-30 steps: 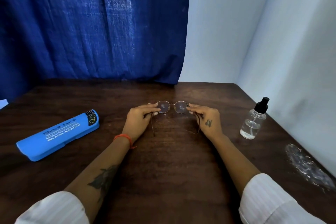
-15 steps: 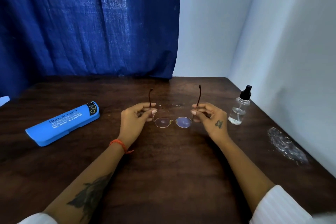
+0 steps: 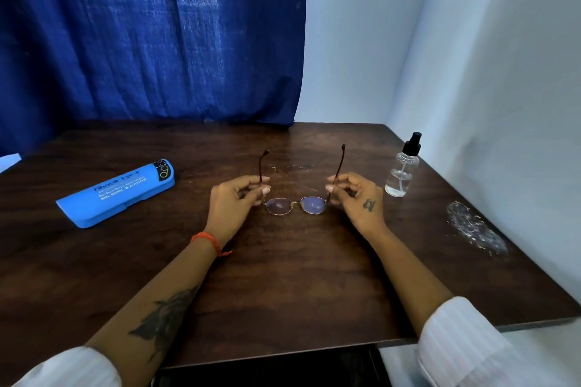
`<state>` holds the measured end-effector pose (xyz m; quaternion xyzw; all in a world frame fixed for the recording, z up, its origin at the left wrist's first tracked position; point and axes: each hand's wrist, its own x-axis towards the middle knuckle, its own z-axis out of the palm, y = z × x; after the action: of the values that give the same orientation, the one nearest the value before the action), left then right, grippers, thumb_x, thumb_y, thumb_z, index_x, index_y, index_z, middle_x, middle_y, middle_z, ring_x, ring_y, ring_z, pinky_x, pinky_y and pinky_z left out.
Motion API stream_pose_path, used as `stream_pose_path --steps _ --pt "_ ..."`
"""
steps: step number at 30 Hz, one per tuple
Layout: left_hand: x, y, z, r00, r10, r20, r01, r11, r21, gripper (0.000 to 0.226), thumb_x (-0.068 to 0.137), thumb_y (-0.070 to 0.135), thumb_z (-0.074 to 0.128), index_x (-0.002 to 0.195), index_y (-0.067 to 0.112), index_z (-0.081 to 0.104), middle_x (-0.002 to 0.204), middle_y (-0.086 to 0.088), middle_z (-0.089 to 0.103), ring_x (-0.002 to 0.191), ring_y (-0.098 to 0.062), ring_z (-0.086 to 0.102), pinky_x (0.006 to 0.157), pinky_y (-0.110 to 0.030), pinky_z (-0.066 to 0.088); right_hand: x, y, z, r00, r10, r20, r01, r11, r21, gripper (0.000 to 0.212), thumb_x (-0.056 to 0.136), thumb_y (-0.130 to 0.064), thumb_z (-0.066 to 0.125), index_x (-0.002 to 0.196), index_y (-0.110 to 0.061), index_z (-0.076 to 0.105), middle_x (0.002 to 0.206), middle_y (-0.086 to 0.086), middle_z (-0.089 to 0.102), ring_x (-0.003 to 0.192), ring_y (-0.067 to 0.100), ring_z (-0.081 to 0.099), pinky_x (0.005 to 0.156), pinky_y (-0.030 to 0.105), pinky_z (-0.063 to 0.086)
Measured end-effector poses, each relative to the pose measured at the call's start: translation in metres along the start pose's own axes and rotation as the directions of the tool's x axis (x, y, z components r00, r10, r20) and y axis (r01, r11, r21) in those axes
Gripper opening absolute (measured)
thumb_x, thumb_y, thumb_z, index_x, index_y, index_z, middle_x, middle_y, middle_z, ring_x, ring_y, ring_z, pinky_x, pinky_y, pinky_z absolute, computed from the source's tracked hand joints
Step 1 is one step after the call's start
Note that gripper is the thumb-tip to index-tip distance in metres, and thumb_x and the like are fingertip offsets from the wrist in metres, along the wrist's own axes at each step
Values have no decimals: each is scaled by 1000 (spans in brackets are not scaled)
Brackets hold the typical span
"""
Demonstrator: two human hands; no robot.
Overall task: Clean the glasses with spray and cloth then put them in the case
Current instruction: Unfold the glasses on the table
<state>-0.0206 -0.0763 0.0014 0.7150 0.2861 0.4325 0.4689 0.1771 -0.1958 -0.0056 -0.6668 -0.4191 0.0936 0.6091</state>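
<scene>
At the far left, the blue case [image 3: 116, 192] lies shut on the dark wooden counter [image 3: 283, 276], well apart from your work, so it stays out of the way until the last step. Your left hand [image 3: 234, 204] pinches the glasses [image 3: 295, 203] at the left hinge, thumb and fingers closed on the temple arm. The glasses hang between your two hands, just above the counter or barely touching it; which one is hard to tell. The lenses face you and both arms are unfolded, pointing up and away, which looks like a hold chosen to show you the lens surfaces before cleaning. Your right hand [image 3: 358, 198] grips the other temple the same way, near the hinge, so neither fingertip touches the glass. Just beside that hand stands the spray bottle [image 3: 401, 171], upright with its black nozzle on top, placed for an easy reach by the right hand. Further right lies a crumpled clear wrapper [image 3: 476, 231]. No cloth is in view, and spraying appears not yet begun.
</scene>
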Motion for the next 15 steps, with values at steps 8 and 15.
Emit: stream_pose_path --steps 8,15 --pt "-22 3 -28 988 141 56 -151 943 296 54 74 33 71 125 25 55 124 3 56 109 -7 54 84 -20 51 -51 -28 -16 992 -69 -107 15 898 -439 26 74 -39 73 95 -27 66 83 -14 67 72 2 63 66 19 48" --pt "-34 4 -87 946 310 99 -300 714 633 61 75 52 63 128 24 53 138 0 49 128 -17 43 107 -36 35 -90 -73 40 885 -350 306 440 843 -309 41 80 -54 58 110 -27 64 111 -12 66 103 1 58 85 28 51"
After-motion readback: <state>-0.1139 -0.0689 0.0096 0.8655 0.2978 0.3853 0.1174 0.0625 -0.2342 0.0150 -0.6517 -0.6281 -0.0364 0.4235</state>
